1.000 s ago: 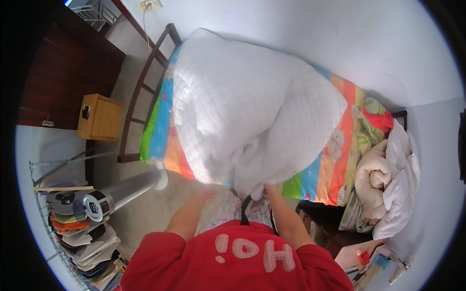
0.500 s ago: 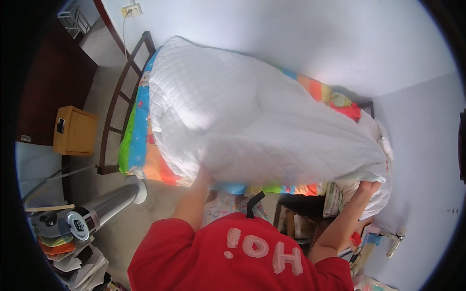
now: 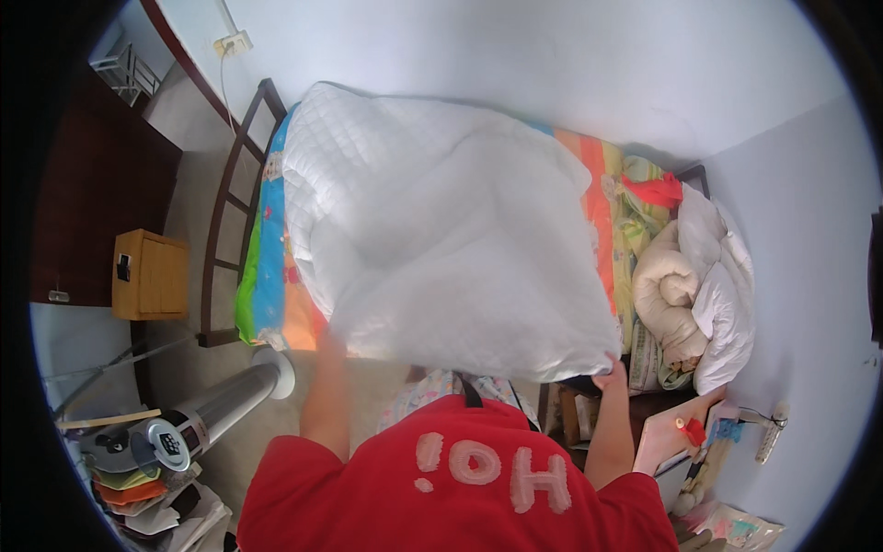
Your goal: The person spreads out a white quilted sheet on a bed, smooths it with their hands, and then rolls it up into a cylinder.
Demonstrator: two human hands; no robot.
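Right hand grips the corner of a white quilt spread above the bed; the left hand is hidden behind its edge, grip unclear. A small orange package lies on the right.

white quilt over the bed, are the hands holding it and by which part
Yes. Both hands hold the white quilt by its near edge: the right hand grips the near right corner, and the left hand, mostly hidden behind the fabric, holds the near left corner.

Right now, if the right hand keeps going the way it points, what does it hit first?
The white quilt: the right hand already grips its near corner. Beyond that, probably the bed's colourful sheet; depth unclear.
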